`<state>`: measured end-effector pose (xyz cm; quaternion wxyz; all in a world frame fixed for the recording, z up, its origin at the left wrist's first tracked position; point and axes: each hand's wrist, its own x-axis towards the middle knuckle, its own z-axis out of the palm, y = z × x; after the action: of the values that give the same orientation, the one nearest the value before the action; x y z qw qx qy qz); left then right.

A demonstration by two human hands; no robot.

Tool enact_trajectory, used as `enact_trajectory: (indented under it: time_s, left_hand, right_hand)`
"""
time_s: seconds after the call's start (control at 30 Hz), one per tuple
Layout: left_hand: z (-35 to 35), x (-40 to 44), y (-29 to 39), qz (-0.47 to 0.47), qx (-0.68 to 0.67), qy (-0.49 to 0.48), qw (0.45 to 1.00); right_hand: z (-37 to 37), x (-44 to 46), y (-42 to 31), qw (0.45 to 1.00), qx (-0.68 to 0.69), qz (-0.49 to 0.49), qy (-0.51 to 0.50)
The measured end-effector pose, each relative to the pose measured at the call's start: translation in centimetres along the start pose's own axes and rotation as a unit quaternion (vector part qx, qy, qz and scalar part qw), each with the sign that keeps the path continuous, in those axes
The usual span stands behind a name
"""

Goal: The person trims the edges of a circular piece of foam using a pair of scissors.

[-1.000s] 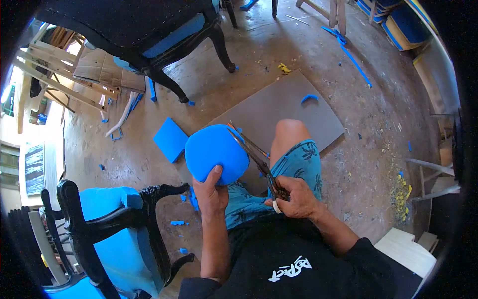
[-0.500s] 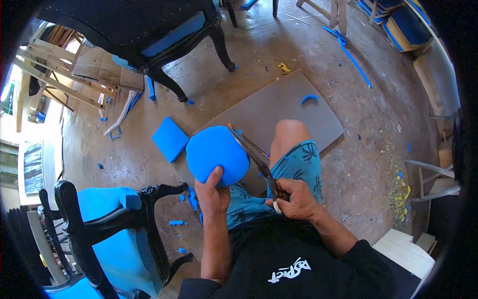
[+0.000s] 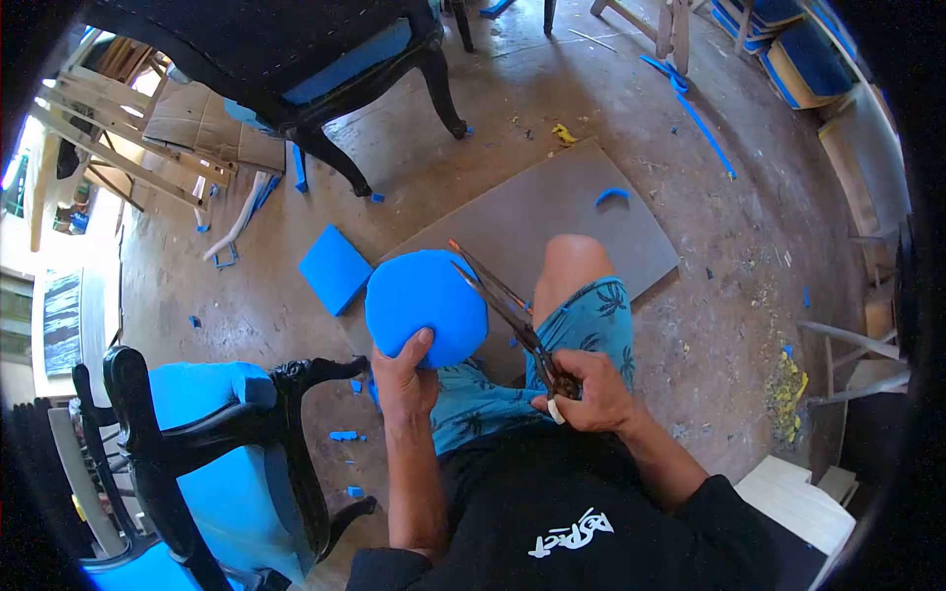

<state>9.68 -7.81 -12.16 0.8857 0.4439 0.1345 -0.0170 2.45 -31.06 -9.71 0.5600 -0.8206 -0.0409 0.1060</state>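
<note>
My left hand (image 3: 406, 379) grips a rounded piece of blue foam (image 3: 426, 303) by its lower edge, thumb on top and fingers hidden beneath. In my right hand (image 3: 591, 391) is a pair of long, worn scissors (image 3: 520, 330), its fingers closed round the handles. The blades point up and left and stand apart, one lying at the foam's upper right edge and the other beyond it. Left of the foam, a square blue foam block (image 3: 336, 270) rests on the floor.
A flat brown board (image 3: 552, 207) lies ahead, with a curved blue foam offcut (image 3: 612, 195) on it. A black-framed chair (image 3: 325, 163) stands ahead left; another chair (image 3: 222, 438) with blue padding is close at my left. Blue scraps (image 3: 344, 435) and yellow bits (image 3: 786, 394) litter the floor.
The foam and my left hand have shifted slightly left, and the foam looks turned a little. The scissor blades have spread wider at the foam's edge.
</note>
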Motion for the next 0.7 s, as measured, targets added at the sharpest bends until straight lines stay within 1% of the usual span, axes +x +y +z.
enact_trajectory:
  time_s: [0.07,0.2,0.27,0.3,0.37,0.4,0.5,0.6,0.67,0.7]
  left_hand:
    - [-0.1,-0.1,0.3,-0.005,0.009,-0.008,1.000]
    - [0.0,-0.1,0.4,-0.011,0.019,-0.025,0.999]
    - [0.3,-0.2,0.6,-0.011,0.016,-0.026,0.999]
    - [0.4,-0.2,0.6,-0.014,0.013,-0.025,1.000]
    - [0.3,-0.2,0.7,-0.017,0.016,-0.027,0.999]
    - [0.3,-0.2,0.8,-0.022,0.018,-0.030,0.999]
    - [0.0,0.0,0.7,-0.022,0.013,-0.034,0.999]
    - [-0.2,0.0,0.8,-0.024,0.021,-0.032,0.999]
    - [-0.4,0.0,0.9,-0.024,0.029,-0.036,0.999]
    - [-0.5,0.0,0.9,-0.023,0.036,-0.039,0.998]
  right_hand:
    - [0.0,0.0,0.1,1.000,0.000,-0.009,0.017]
    - [-0.1,0.1,0.2,0.999,-0.001,-0.028,0.018]
    - [-0.1,0.0,0.6,1.000,-0.018,0.001,0.005]
    - [0.1,-0.1,0.9,1.000,-0.018,0.000,0.004]
    - [0.4,-0.2,1.6,0.999,0.035,-0.007,0.024]
    - [0.3,-0.2,1.8,0.999,0.035,-0.007,0.024]
    - [0.1,-0.2,2.3,1.000,0.022,-0.009,0.018]
    - [-0.3,-0.3,1.9,1.000,0.025,0.009,0.001]
    - [-1.1,-0.1,0.3,1.000,-0.016,-0.017,-0.007]
    - [-1.1,-0.1,0.4,1.000,-0.016,-0.016,-0.007]
